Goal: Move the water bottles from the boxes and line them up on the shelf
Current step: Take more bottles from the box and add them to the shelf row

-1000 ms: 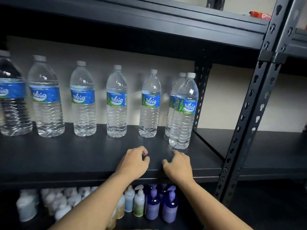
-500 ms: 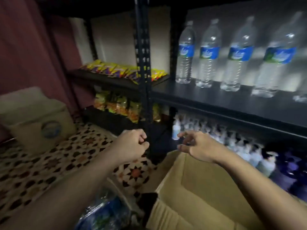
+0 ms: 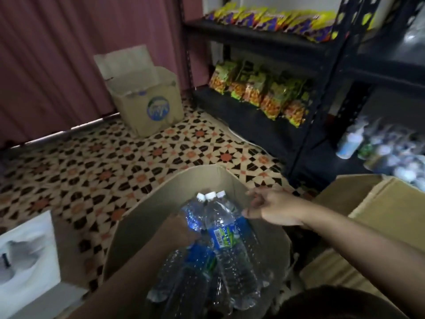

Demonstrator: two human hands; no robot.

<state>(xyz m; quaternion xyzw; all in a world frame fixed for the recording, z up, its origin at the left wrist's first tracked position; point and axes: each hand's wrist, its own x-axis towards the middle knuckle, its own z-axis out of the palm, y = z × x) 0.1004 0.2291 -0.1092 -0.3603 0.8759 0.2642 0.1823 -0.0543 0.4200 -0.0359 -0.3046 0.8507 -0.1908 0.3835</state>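
An open cardboard box [image 3: 142,217] stands on the floor right below me and holds several clear water bottles with blue labels and white caps, leaning together. The middle bottle [image 3: 226,229] shows its barcode. My left hand [image 3: 181,229] is down inside the box, pressed against the left bottle [image 3: 195,215]; its fingers are in shadow. Over the box's right rim hovers my right hand [image 3: 271,208], fingers apart, close to the bottles' shoulders and holding nothing. The black shelf rack [image 3: 322,116] rises at the right.
A second open box [image 3: 147,104] with a blue logo stands by the red curtain. Another cardboard box [image 3: 379,203] sits at my right. Snack bags [image 3: 257,93] and small bottles [image 3: 391,153] fill the low shelves. A white object [image 3: 25,249] lies at the lower left on the patterned floor [image 3: 115,162].
My view has swung from the shelf with its row of bottles down to the box on the floor. Both hands dropped from the shelf edge; the left one went into the box.
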